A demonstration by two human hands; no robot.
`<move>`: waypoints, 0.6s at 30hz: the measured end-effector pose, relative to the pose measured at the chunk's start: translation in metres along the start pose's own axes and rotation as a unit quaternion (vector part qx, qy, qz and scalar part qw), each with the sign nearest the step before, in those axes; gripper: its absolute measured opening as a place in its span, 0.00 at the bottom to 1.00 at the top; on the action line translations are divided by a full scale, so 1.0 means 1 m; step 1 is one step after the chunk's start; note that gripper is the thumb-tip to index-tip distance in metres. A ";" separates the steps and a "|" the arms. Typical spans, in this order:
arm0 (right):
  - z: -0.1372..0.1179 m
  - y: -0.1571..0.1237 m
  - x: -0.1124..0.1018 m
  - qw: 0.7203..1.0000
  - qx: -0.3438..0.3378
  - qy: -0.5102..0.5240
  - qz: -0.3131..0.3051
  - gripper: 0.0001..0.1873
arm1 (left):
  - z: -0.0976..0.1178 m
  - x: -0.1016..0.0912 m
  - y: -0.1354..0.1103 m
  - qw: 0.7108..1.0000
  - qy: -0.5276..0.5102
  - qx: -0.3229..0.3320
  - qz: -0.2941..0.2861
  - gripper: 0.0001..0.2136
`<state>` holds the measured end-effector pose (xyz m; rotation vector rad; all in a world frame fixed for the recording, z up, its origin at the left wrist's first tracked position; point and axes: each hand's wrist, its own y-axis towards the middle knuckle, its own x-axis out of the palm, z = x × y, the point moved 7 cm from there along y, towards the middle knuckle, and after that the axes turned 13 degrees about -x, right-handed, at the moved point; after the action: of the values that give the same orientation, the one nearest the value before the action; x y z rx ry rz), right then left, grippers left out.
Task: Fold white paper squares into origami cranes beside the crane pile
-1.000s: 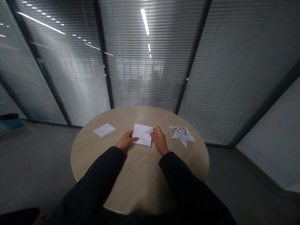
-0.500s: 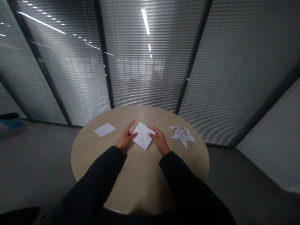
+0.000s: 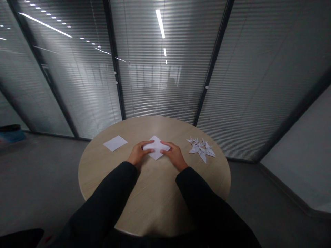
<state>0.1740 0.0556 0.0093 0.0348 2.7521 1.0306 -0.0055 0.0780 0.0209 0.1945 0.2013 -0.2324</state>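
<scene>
A white square of paper (image 3: 156, 146) is held cornerwise between my two hands above the middle of the round table. My left hand (image 3: 139, 152) grips its left corner, with index finger on the upper side and thumb toward the near side. On the opposite corner, my right hand (image 3: 174, 154) holds the paper the same way, thumb and index finger spread over its face. The lower fingers of both hands are hidden behind or under the sheet.
The round wooden table (image 3: 147, 206) carries a stack or sheet of white paper (image 3: 115, 143) at left and a pile of folded paper cranes (image 3: 201, 148) at right. Beyond it stands a glass wall with blinds (image 3: 160, 93). A blue bin (image 3: 12, 133) sits on the floor far left.
My left index finger has come down from a raised position onto the paper. The sheet has turned slightly and now looks flatter, with both hands gripping its side corners.
</scene>
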 end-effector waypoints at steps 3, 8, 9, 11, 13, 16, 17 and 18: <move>-0.006 0.001 -0.002 0.999 -0.027 -0.042 0.001 0.17 | 0.004 -0.007 -0.001 0.999 0.016 0.029 0.038 0.16; -0.015 0.001 -0.004 0.996 -0.059 -0.061 0.008 0.10 | 0.008 -0.015 -0.002 0.993 0.017 0.069 0.091 0.10; -0.016 0.001 -0.005 0.996 -0.060 -0.058 0.011 0.10 | 0.007 -0.017 -0.002 0.992 0.011 0.072 0.101 0.09; -0.018 0.001 -0.005 0.997 -0.059 -0.056 0.017 0.10 | 0.007 -0.019 -0.001 0.990 -0.001 0.075 0.115 0.07; -0.018 0.001 -0.006 0.997 -0.056 -0.055 0.021 0.11 | 0.005 -0.020 0.000 0.990 -0.011 0.071 0.121 0.06; -0.017 0.002 -0.009 0.998 -0.043 -0.044 0.034 0.12 | 0.002 -0.025 0.002 0.989 -0.040 0.049 0.132 0.06; -0.015 0.002 -0.010 0.998 -0.037 -0.038 0.042 0.12 | 0.001 -0.028 0.002 0.988 -0.051 0.042 0.138 0.06; -0.014 0.002 -0.012 0.998 -0.028 -0.032 0.051 0.13 | 0.000 -0.030 0.003 0.987 -0.061 0.036 0.146 0.06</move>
<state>0.1832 0.0471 0.0231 0.1977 2.6858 1.1120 -0.0338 0.0867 0.0281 0.2772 0.0403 0.0407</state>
